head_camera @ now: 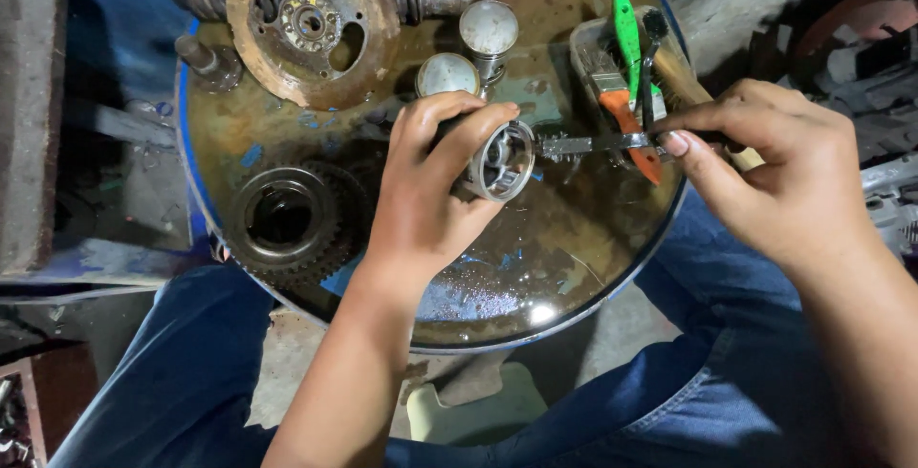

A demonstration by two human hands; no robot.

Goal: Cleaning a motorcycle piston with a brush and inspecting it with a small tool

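My left hand (428, 191) grips a hollow metal piston (501, 160) with its open end turned to the right, above an oily blue drum top (535, 267). My right hand (765, 176) pinches a thin flat metal tool (598, 144) whose tip points at the piston's open end. Whether the tip touches the piston is unclear.
Two more pistons (448, 76) (489, 28) stand on the drum behind my left hand. A rusty round plate (311, 23) lies at the back left and a toothed gear (287, 215) at the front left. A small tray (585, 47) with paintbrushes (626, 109) and a green tool (626, 33) sits at the right.
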